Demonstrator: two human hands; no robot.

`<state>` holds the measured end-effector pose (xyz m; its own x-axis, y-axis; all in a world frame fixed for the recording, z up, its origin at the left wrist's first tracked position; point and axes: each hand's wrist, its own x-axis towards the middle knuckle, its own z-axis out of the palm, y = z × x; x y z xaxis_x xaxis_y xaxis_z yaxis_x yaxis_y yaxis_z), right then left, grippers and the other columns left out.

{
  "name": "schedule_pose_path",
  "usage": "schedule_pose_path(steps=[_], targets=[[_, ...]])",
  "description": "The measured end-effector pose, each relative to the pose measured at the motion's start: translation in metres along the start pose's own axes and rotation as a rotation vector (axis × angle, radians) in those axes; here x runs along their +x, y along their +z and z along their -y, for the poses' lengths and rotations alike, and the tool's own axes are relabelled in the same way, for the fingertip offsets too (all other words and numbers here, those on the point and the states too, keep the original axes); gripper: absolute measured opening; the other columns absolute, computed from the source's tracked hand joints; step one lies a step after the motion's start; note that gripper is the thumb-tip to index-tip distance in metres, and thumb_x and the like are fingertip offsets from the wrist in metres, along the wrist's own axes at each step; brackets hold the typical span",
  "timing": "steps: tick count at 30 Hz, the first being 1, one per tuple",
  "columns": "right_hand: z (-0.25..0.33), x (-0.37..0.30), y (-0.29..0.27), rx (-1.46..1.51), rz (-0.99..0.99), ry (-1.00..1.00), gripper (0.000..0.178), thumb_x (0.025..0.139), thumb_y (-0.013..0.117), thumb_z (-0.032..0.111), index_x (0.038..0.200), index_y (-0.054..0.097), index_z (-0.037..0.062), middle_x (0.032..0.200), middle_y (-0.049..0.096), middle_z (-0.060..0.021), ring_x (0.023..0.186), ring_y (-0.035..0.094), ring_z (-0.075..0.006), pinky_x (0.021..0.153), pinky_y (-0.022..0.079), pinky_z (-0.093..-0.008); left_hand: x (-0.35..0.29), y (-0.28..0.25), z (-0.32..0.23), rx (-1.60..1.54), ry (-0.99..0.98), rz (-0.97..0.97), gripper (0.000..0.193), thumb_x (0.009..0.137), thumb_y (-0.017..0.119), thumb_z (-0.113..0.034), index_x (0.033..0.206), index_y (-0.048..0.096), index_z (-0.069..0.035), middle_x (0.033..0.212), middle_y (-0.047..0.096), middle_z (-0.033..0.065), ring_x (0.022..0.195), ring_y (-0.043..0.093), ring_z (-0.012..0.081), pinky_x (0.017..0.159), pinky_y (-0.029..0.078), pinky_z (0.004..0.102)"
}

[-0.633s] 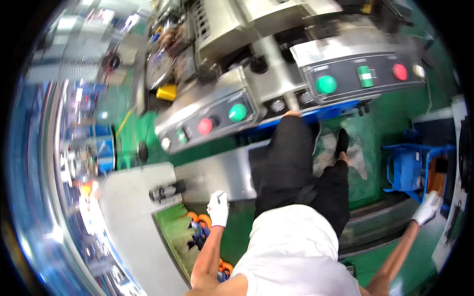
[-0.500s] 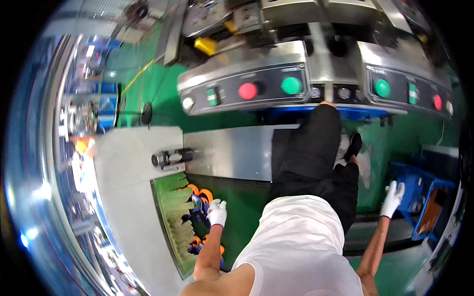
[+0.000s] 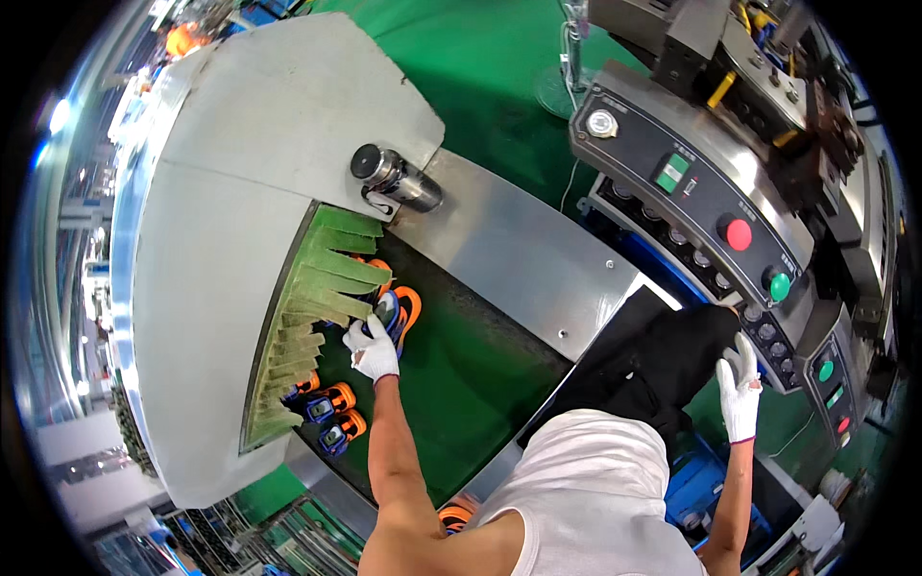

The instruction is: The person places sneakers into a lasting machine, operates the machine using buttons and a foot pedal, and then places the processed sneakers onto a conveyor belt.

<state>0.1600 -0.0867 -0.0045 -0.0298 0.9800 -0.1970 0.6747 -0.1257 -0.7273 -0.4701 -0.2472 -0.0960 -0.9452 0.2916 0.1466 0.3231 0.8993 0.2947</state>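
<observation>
My left hand [image 3: 372, 348], in a white glove, is at a blue and orange shoe [image 3: 389, 312] on the green belt [image 3: 437, 394]. Its fingers are apart, and the foremost ones reach the near side of the shoe; exact contact is hard to make out. Several more orange and blue shoes [image 3: 336, 403] lie nearer me along the belt, partly under a fringe of green strips [image 3: 331, 274]. My right hand [image 3: 739, 389], also gloved in white, hangs open beside my black shorts [image 3: 624, 365], fingers stretched and holding nothing.
A dark metal flask [image 3: 396, 178] lies on the steel ledge [image 3: 519, 245] beside the pale machine housing [image 3: 259, 115]. To the right stands a machine with a control panel [image 3: 696, 192] of coloured buttons. A blue frame [image 3: 696, 485] is behind my right arm.
My view has swung left, bringing the belt and shoes nearer the middle. My left hand has moved closer onto the shoe. My right hand has come forward beside my leg.
</observation>
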Motion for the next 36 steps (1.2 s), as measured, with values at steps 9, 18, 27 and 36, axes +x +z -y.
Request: schedule_pose_path(steps=[9, 18, 27, 36], targets=[[0.197, 0.016, 0.141, -0.215, 0.493, -0.760, 0.082, 0.084, 0.082, 0.031, 0.150, 0.046, -0.0038, 0.146, 0.055, -0.0274, 0.136, 0.055, -0.0406, 0.115, 0.046, -0.0451, -0.080, -0.062, -0.093, -0.451, 0.767, 0.265, 0.015, 0.084, 0.068, -0.003, 0.098, 0.066, -0.005, 0.102, 0.067, 0.0154, 0.093, 0.066, 0.0363, 0.087, 0.054, 0.0463], [0.129, 0.021, 0.102, -0.163, 0.470, -0.381, 0.072, 0.082, 0.083, 0.039, 0.134, 0.052, -0.0001, 0.101, 0.070, -0.0231, 0.089, 0.074, -0.0387, 0.074, 0.060, -0.0448, -0.168, -0.128, -0.317, -0.745, 1.447, 1.034, 0.030, 0.084, 0.078, -0.013, 0.111, 0.068, -0.006, 0.110, 0.068, 0.0149, 0.102, 0.069, 0.0332, 0.088, 0.057, 0.0427], [0.089, -0.078, -0.015, 1.472, -0.027, 0.243, 0.051, 0.083, 0.076, -0.005, 0.131, 0.061, 0.0006, 0.107, 0.073, -0.0135, 0.082, 0.073, -0.0217, 0.071, 0.060, -0.0336, -0.160, -0.164, -0.477, -0.947, 1.708, 0.415, 0.048, 0.087, 0.080, -0.011, 0.132, 0.066, -0.001, 0.136, 0.065, 0.0210, 0.128, 0.062, 0.0385, 0.111, 0.048, 0.0455], [0.045, -0.088, -0.014, 1.772, -0.138, 0.083, 0.081, 0.078, 0.070, -0.007, 0.154, 0.047, 0.0007, 0.136, 0.068, -0.0141, 0.112, 0.072, -0.0254, 0.095, 0.060, -0.0398, -0.185, -0.044, -0.703, -0.490, 1.498, 0.388, 0.076, 0.095, 0.068, -0.043, 0.153, 0.044, -0.001, 0.150, 0.052, 0.0272, 0.141, 0.049, 0.0419, 0.118, 0.038, 0.0502]])
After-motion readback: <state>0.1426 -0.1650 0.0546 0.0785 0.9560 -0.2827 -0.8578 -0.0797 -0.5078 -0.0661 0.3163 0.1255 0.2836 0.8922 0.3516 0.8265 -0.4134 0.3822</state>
